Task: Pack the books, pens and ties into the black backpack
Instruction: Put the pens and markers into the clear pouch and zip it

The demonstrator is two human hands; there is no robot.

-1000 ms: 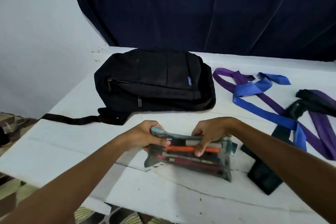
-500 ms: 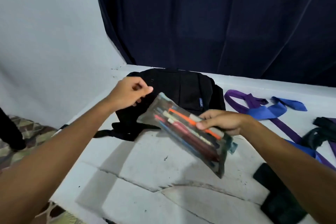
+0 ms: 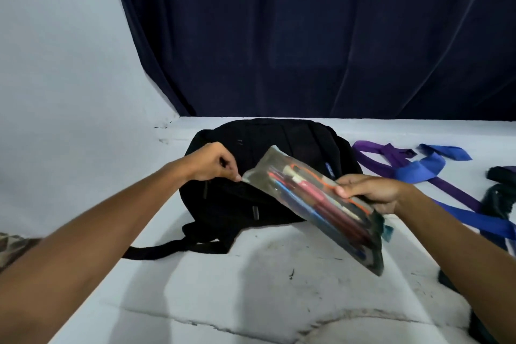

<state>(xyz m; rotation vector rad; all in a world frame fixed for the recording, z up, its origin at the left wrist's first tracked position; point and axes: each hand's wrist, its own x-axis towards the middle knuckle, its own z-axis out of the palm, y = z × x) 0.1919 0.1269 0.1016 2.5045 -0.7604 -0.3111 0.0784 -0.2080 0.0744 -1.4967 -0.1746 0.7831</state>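
Pen pouch (image 3: 321, 204) gripped by right hand (image 3: 371, 193), left hand (image 3: 215, 165) on black backpack (image 3: 251, 204)

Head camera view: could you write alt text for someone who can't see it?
A person's right hand holds a clear pouch of pens above a black backpack on a white table, while the left hand pinches at the backpack's top. Ties lie to the right.

White table (image 3: 279, 301), black backpack (image 3: 251, 198), purple tie (image 3: 391, 156), blue tie (image 3: 424, 167)

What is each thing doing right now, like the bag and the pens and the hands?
Black fabric backpack: lying flat on the table.
Clear plastic pen pouch: lifted, tilted.
Right hand: grips the pouch.
Left hand: pinching at the backpack.
Blue and purple ties: lying loose, unpacked.
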